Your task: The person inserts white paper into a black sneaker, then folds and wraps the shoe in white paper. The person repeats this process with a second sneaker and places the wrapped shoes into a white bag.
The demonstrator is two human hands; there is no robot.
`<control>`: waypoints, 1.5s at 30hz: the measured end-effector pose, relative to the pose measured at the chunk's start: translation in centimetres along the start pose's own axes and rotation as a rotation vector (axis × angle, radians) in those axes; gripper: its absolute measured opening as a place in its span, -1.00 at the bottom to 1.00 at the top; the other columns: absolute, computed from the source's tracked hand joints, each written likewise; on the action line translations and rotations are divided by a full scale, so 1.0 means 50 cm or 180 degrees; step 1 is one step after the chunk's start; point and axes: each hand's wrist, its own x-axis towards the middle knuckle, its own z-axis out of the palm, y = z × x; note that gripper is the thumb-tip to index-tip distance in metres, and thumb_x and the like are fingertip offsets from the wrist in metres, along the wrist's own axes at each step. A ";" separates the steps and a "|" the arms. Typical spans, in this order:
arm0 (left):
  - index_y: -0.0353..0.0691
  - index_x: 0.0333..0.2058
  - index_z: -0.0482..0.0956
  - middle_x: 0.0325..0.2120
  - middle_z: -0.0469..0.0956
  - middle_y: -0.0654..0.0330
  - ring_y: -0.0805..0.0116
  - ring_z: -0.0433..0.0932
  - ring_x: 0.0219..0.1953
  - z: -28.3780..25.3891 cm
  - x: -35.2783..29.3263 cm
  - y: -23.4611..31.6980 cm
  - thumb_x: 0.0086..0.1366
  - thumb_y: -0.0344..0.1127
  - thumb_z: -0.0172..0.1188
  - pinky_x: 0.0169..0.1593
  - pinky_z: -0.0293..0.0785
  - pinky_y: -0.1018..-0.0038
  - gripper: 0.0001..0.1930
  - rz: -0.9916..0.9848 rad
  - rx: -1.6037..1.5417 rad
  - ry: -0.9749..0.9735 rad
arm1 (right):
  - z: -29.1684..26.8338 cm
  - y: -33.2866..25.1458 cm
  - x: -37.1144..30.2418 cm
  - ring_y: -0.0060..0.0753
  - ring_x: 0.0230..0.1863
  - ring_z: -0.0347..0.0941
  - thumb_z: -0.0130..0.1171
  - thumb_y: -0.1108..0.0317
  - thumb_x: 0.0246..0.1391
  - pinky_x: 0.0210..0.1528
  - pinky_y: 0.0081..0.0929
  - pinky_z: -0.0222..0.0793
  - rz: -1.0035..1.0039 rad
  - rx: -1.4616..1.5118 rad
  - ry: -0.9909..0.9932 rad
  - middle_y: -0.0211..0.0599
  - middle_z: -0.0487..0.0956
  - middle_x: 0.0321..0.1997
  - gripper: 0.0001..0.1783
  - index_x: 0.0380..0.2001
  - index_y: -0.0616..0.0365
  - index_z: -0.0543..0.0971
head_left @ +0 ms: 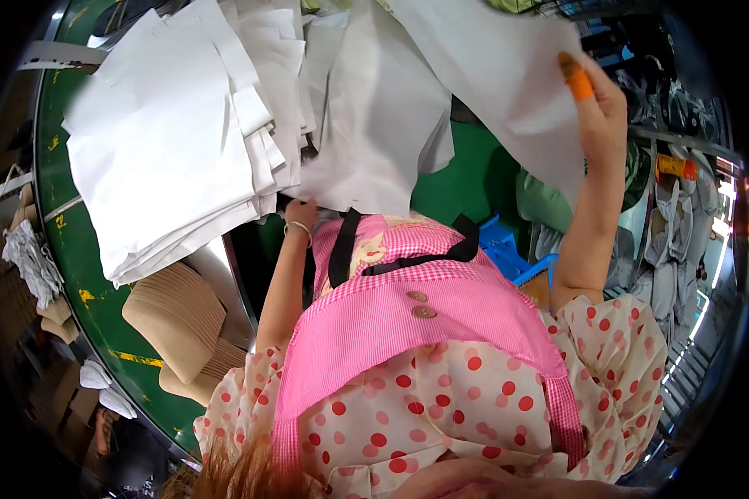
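My right hand (599, 108), raised at the upper right, pinches the edge of a large white sheet (508, 79); an orange finger cover (576, 77) is on its thumb. The sheet hangs in a slant from the hand toward the top middle. My left hand (302, 214), low in front of my apron, is closed at the lower edge of another white sheet (374, 141), its fingertips partly hidden there. A bracelet circles that wrist. Left of it, a thick, uneven stack of white sheets (162, 150) lies on the green table (466, 162).
Tan ribbed pieces (179, 320) lie by the stack, at my left. A blue plastic basket (508, 249) stands right of my lap, near a pale green bundle (545, 200). Farther right is a rack (678, 137) with grey pieces. Another person's arm (101, 428) shows at the lower left.
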 end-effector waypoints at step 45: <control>-0.26 -0.30 0.50 -0.45 0.50 0.29 0.52 0.44 -0.39 -0.394 -0.391 0.040 0.28 -0.29 0.08 -0.39 0.43 0.54 -0.84 0.1641 -0.3723 0.2340 | 0.517 0.062 -0.094 0.16 0.27 0.03 -0.40 -0.46 -0.01 0.33 -0.13 -0.25 0.2161 0.4298 -0.3911 0.30 0.18 0.19 0.11 0.18 0.50 0.04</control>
